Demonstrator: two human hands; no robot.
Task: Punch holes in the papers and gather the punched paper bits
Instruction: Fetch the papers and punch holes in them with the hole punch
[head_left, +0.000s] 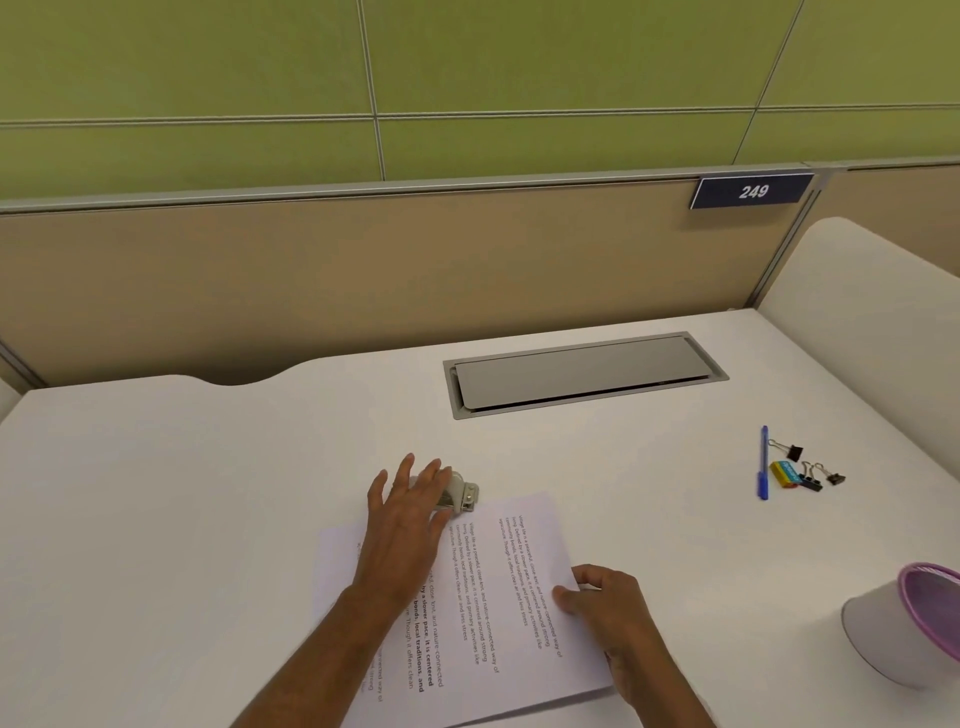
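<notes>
Pressing down on hole punch (464, 493) with spread left hand (408, 519), right hand (610, 605) pinching edge of papers (498, 587)

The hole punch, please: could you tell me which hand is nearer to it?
Left. The left hand rests on top of the hole punch, fingers spread. The right hand is apart from it, nearer the camera, holding the right edge of the papers.

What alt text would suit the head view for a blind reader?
A person's left hand rests flat on a metal hole punch at the far edge of printed papers on a white desk; the right hand holds the papers' right edge. A pen, binder clips and a purple-rimmed bowl sit farther right.
</notes>
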